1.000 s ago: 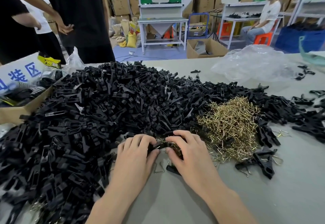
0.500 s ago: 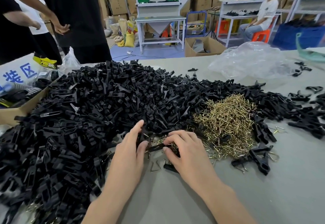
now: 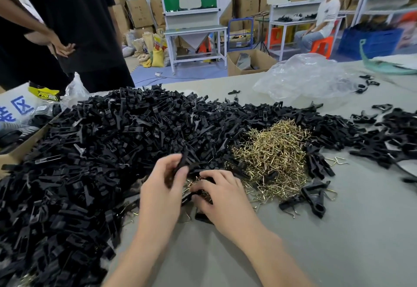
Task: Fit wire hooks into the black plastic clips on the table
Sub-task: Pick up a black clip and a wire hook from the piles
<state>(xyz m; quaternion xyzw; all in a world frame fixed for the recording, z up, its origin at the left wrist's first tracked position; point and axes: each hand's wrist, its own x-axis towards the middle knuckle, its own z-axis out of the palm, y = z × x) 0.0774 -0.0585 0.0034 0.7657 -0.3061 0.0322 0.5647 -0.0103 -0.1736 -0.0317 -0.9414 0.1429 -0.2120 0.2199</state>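
Observation:
A huge heap of black plastic clips (image 3: 108, 142) covers the left and middle of the grey table (image 3: 338, 230). A smaller mound of brass wire hooks (image 3: 270, 151) lies to its right. My left hand (image 3: 162, 187) pinches one black clip (image 3: 184, 161) between thumb and fingers, lifted just above the heap's front edge. My right hand (image 3: 223, 196) lies beside it with fingers curled down over a small cluster of wire hooks (image 3: 196, 184) and black parts; what it grips is hidden under the fingers. A loose wire hook (image 3: 186, 216) lies on the table below the hands.
Several finished clips with hooks (image 3: 313, 198) lie right of the wire mound. A cardboard box (image 3: 20, 149) stands at the left edge, a crumpled clear plastic bag (image 3: 302, 77) at the back right. Two people in black (image 3: 67, 20) stand behind the table's left end.
My left hand has risen from the table and turned, lifting a black clip out of the pile. My right hand stayed in place over the wire hooks.

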